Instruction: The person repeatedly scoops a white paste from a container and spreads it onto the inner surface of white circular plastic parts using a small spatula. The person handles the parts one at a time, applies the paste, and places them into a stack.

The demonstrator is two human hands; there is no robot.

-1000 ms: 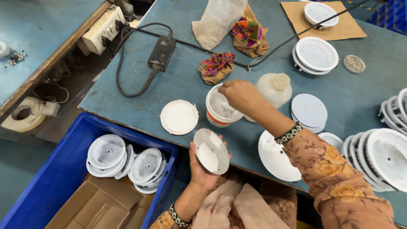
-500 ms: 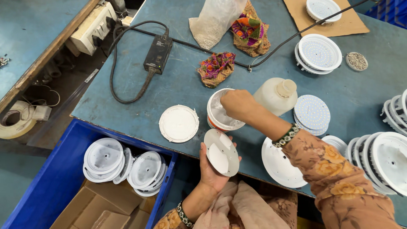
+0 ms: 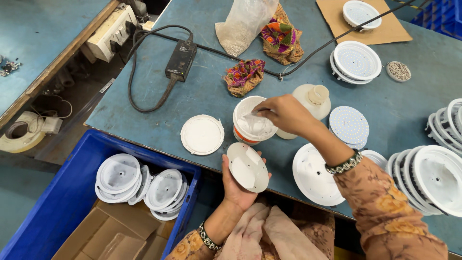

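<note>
My left hand [image 3: 236,185] holds a round white lamp housing [image 3: 247,166] tilted at the table's front edge. My right hand [image 3: 285,114] reaches over an open white tub of white paste [image 3: 251,123], its fingertips dipped at the rim. Whether those fingers pinch anything is unclear. The tub's flat white lid [image 3: 202,134] lies to its left on the blue table [image 3: 192,101]. A white squeeze bottle [image 3: 310,99] lies just behind my right hand.
Round LED boards [image 3: 349,124], white housings [image 3: 315,175] and stacked housings [image 3: 433,178] fill the right. A blue crate [image 3: 57,202] below left holds more housings [image 3: 120,175]. A black power adapter [image 3: 180,58] with cables, cloth pouches [image 3: 244,74] and a plastic bag [image 3: 243,24] lie farther back.
My left hand has lifted the housing up and rightward, closer to the tub. My right hand stays over the tub, fingers lowered toward the paste.
</note>
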